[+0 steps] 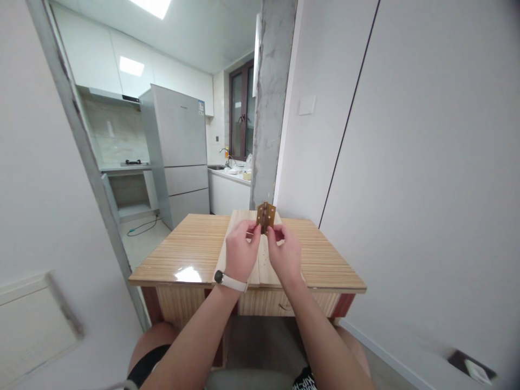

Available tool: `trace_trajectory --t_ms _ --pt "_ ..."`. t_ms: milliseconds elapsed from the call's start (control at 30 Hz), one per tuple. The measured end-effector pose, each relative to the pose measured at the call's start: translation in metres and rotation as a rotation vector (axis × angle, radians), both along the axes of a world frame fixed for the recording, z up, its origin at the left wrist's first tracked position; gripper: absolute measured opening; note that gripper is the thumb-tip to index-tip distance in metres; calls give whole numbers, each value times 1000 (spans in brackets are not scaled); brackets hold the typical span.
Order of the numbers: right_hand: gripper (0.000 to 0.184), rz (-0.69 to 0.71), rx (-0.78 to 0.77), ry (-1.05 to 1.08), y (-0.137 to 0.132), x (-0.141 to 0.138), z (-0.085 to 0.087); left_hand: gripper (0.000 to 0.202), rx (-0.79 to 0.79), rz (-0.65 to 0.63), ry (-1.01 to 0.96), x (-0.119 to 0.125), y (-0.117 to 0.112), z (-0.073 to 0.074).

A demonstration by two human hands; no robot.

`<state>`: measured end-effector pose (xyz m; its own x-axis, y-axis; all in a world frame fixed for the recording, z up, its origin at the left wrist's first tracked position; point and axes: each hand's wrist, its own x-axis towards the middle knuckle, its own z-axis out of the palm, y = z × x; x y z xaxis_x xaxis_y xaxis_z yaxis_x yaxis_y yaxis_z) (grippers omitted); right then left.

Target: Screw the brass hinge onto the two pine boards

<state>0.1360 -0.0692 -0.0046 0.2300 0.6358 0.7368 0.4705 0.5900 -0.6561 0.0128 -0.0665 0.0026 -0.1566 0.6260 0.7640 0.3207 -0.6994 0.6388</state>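
A brass-coloured hinge (265,215) with screw holes in both leaves is held up above the table, partly folded. My left hand (242,246) pinches the lower edge of its left leaf between thumb and fingers. On the other leaf, my right hand (285,250) grips the lower right corner in the same way. Beneath my hands, two pale wooden boards (254,276) lie side by side across the table, and small dark holes show in the right one. The boards are partly hidden by my hands.
The wood-grain table (174,249) has a drawer (260,303) at its front, over my legs. White walls stand close on the left and right. Behind the table, a doorway shows a grey refrigerator (184,130), a sink counter (229,187) and a cable (142,230) on the floor.
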Motion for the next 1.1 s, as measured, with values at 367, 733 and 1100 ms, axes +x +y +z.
trace_trajectory --t_ms 367,733,1100 --pt "28 610 -265 275 19 44 2 27 -355 -662 -287 -30 24 -1" --pt "33 716 -331 442 18 43 1 28 -393 -643 -316 -19 19 5" --pt "23 -49 -82 -91 -11 3 8 9 -70 -31 73 4 -3 7"
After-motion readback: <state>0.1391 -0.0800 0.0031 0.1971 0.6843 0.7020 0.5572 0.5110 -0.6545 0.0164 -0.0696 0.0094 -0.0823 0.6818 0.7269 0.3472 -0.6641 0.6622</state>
